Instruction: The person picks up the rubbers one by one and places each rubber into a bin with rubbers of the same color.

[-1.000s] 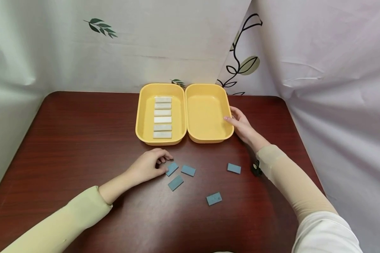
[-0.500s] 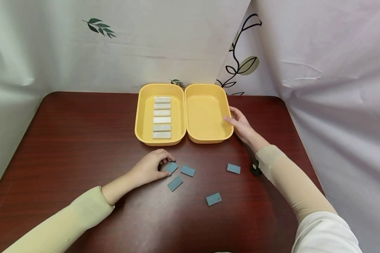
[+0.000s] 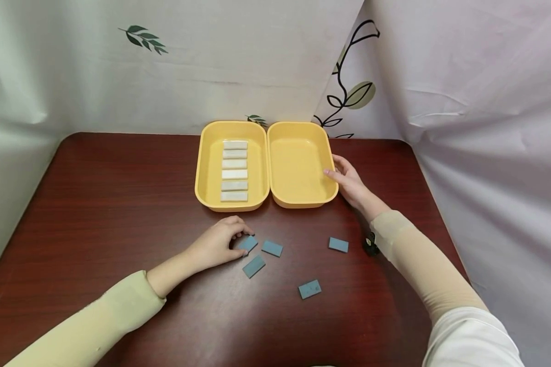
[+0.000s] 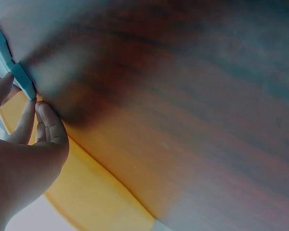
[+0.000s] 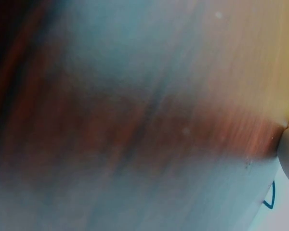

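Side by side at the back of the table [image 3: 119,193], near the pale curtain [image 3: 197,66]: a left tray [image 3: 258,168] and a right tray [image 3: 298,165], both yellow, round-cornered, side walls touching or nearly so. Inside the left tray, six white tiles [image 3: 234,174] laid flat in one column, crosswise, from near the back wall to near the front.

At the outer wall of the right tray, gripping it: right hand [image 3: 352,184], thumb over the rim inside, other fingers outside and partly hidden.

In front of the left tray, pinched between thumb and fingertip of the left hand [image 3: 217,242]: first blue tile [image 3: 248,244], outside both trays, at table level; whether lifted, cannot tell. Just beside it, flat on the table, second tile [image 3: 272,248] and third tile [image 3: 254,266], apart from each other. Farther right, in front of the right tray, fourth tile [image 3: 338,244]; nearer the person, fifth tile [image 3: 309,289], well apart from both trays. By the right sleeve [image 3: 413,250], a dark object [image 3: 370,244], partly hidden.
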The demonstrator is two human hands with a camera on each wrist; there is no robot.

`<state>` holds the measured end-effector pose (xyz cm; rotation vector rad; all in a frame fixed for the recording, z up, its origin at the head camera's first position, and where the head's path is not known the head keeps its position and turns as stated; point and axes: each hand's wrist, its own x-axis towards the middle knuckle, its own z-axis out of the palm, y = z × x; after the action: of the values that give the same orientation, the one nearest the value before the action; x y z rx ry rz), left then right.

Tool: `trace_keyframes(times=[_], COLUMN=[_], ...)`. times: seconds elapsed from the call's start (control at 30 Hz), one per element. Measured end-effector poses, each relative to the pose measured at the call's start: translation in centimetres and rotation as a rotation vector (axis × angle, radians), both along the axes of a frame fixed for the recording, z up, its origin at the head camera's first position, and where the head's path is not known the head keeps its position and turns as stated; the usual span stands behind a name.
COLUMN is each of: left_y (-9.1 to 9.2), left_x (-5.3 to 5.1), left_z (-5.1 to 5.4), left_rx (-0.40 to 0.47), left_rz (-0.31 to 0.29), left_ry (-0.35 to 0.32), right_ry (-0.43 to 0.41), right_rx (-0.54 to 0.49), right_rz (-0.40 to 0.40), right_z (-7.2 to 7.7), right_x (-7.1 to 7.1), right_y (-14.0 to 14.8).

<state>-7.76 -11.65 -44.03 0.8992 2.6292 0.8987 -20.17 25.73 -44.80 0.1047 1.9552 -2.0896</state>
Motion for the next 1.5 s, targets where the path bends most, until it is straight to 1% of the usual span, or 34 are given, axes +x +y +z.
trace_keyframes(times=[0.17, 0.37, 0.6, 0.73, 0.9, 0.97, 1.13, 1.5], left_y=[0.01, 0.14, 0.29, 0.36, 0.45, 0.52, 0.69, 0.68], left_x=[0.03, 0.18, 0.33, 0.38, 0.47, 0.50, 0.57, 0.61], left_z=[0.06, 0.05, -0.02, -0.11, -0.16, -0.17, -0.13, 0.10], left_rx=[-0.009, 0.003, 0.024, 0.035, 0.048, 0.059, 0.083, 0.119], left_rz=[0.005, 0.008, -0.015, -0.023, -0.005, 0.006, 0.013, 0.017], left_ry=[0.003, 0.019, 0.043, 0.039, 0.012, -0.013, -0.054, -0.094], right_ry=[-0.002, -0.004, -0.002, -0.004, -0.004, -0.001, 0.002, 0.006], right_rx=[0.010, 0.016, 0.036, 0.032, 0.018, 0.017, 0.027, 0.016], right_rz=[-0.002, 0.001, 0.004, 0.004, 0.004, 0.006, 0.009, 0.006], right_z=[0.01, 0.04, 0.11, 0.03, 0.00, 0.04, 0.07, -0.06], right_x=[0.00, -0.02, -0.03, -0.10, -0.07, -0.01, 0.05, -0.04], right_y=[-0.04, -0.01, 0.04, 0.08, 0.07, 0.08, 0.09, 0.04])
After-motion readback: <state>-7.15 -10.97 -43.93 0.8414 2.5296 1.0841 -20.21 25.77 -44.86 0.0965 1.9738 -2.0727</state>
